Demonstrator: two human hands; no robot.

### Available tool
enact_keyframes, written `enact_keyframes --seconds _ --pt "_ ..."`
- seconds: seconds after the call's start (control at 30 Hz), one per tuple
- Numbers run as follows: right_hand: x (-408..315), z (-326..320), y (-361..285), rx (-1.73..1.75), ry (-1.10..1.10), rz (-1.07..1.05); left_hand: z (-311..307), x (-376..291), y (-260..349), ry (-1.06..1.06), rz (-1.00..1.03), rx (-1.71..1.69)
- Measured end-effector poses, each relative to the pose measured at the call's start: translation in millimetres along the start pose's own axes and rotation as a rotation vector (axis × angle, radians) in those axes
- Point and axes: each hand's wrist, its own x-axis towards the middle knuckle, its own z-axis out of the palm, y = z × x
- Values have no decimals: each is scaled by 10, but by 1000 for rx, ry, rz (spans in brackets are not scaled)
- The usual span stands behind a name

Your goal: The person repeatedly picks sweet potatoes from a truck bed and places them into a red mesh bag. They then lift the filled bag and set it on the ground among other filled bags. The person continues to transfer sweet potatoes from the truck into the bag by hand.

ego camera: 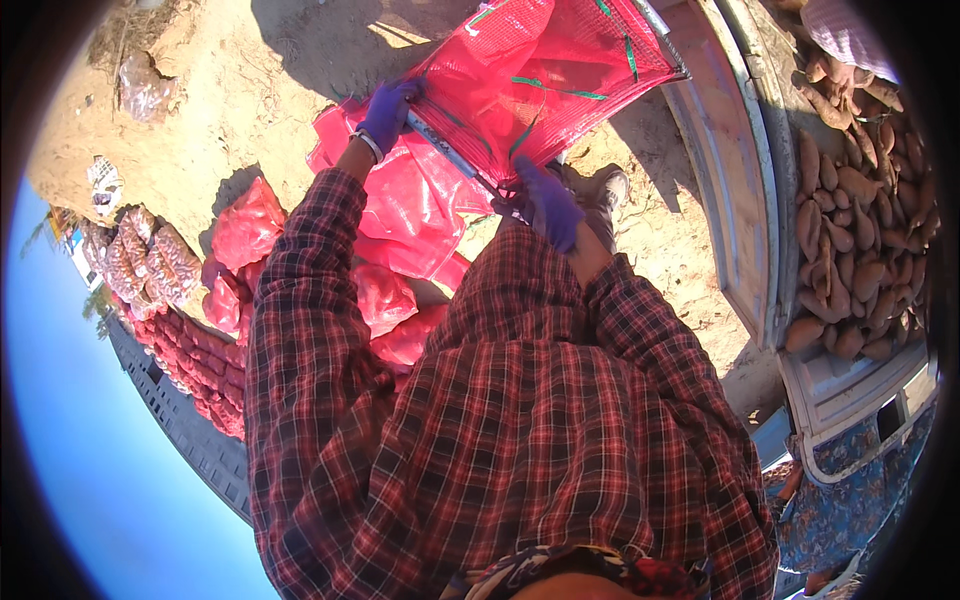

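Observation:
A red mesh sack (555, 67) hangs spread over a metal frame (442, 142), with green ties across it. My left hand (390, 116), in a purple glove, grips the sack's edge at the frame's left corner. In a purple glove too, my right hand (549, 202) is at the frame's near corner, its fingers at the gathered mesh; how firmly they close is hard to see. More red sacks (405, 217) lie flat below my left hand.
At the right, a truck bed (757, 187) with a metal side holds many sweet potatoes (862, 225). Filled red sacks (249, 225) stand at the left, beside clear bags of produce (172, 262). Another person in blue patterned clothing (832, 510) is at the lower right.

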Motion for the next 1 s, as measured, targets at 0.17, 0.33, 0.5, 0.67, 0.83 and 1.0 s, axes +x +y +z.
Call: enact_keyframes --seconds 0.17,0.33,0.5,0.67,0.83,1.0 --pt "167 -186 61 -287 -28 -298 -110 -35 272 -271 -100 2" --pt "16 -152 -70 -265 -136 -371 -367 67 546 -448 -522 -85" --pt "-340 -1141 -186 -414 -17 -398 -393 199 656 -188 -252 -207" --pt "-1410 -2025 -305 -884 488 -309 -156 -8 306 295 325 274" --pt "-2273 -2479 -417 -884 696 -351 582 -805 707 492 573 411" --pt "-2369 -3042 -740 -924 787 -635 1558 -1398 1113 354 876 663"
